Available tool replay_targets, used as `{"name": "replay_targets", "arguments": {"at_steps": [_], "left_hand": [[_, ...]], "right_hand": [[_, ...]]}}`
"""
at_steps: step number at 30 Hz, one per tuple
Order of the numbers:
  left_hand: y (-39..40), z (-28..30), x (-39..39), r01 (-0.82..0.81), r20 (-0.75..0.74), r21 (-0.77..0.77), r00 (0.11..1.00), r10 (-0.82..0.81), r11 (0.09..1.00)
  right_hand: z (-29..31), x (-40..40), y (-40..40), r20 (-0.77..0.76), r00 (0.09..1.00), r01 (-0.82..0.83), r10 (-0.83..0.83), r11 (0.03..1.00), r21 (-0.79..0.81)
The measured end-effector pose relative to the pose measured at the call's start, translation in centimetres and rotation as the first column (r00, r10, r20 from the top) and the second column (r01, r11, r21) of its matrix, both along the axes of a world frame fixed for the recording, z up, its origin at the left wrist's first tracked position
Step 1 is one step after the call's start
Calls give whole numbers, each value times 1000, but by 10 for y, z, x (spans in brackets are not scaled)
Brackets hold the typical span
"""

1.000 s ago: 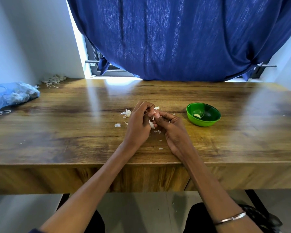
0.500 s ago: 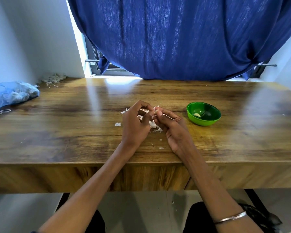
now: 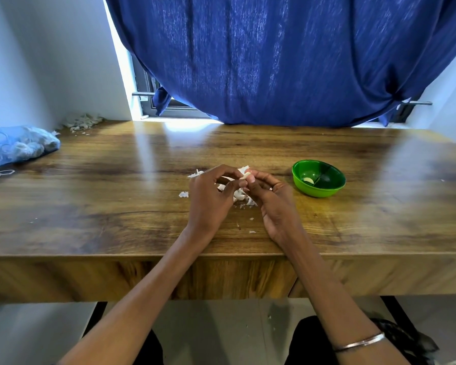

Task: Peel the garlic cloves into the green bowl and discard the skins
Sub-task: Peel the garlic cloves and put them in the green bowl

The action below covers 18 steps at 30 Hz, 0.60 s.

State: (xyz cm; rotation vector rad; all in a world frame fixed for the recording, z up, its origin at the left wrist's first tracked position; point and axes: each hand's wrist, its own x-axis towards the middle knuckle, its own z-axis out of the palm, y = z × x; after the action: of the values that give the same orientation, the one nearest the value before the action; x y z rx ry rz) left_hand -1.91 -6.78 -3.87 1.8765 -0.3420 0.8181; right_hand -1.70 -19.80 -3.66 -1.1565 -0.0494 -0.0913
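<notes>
Held over the middle of the wooden table [image 3: 116, 196], between both hands: one garlic clove [image 3: 246, 175], small, pale, partly hidden by fingertips. Light by the look of it, firm inside, wrapped in thin papery skin likely to tear and cling; probably slick once bare. Best pinched across the middle with one hand, skin lifted from a tip with a nail of the other.

Left hand [image 3: 211, 196] curled, fingers bent inward, thumb and fingertips meeting at the clove. Right hand [image 3: 267, 196] curled likewise, thumb and forefinger pinching the same clove from the other side. Fingertips of both touching or nearly so. Impossible to tell which bears the clove and which works the skin.

Beneath and just behind the hands, on the table: a scatter of white skins [image 3: 244, 200], with a stray flake [image 3: 183, 194] to the left and crumbs nearer the table edge. To the right, near but apart from the right hand: the green bowl [image 3: 327, 189], upright, one peeled clove [image 3: 309, 180] lying inside.

At far left, a blue mesh bag [image 3: 16, 146]; in the back left corner, a heap of dry skins [image 3: 83, 121]. Behind, a dark blue curtain [image 3: 287, 61].
</notes>
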Motion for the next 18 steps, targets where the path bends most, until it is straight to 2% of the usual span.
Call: {"name": "replay_targets", "arguments": {"at_steps": [4,9,12,18], "left_hand": [[1,1,-2,-27,23,-12,999,27,1000],[3,-2,3,-22,37,62,999,20,998],[3,-3,4,-8,57,115,998,1,993],[3,-5,7,15,90,198,995,-33,980]], "right_hand": [[1,-3,-1,41,999,-21,25,996,-89],[0,-6,0,145,989,34,2,969,-246],[1,-6,0,125,992,32,0,966,-257],[2,-2,-4,20,993,-108,114,975,-192]]}}
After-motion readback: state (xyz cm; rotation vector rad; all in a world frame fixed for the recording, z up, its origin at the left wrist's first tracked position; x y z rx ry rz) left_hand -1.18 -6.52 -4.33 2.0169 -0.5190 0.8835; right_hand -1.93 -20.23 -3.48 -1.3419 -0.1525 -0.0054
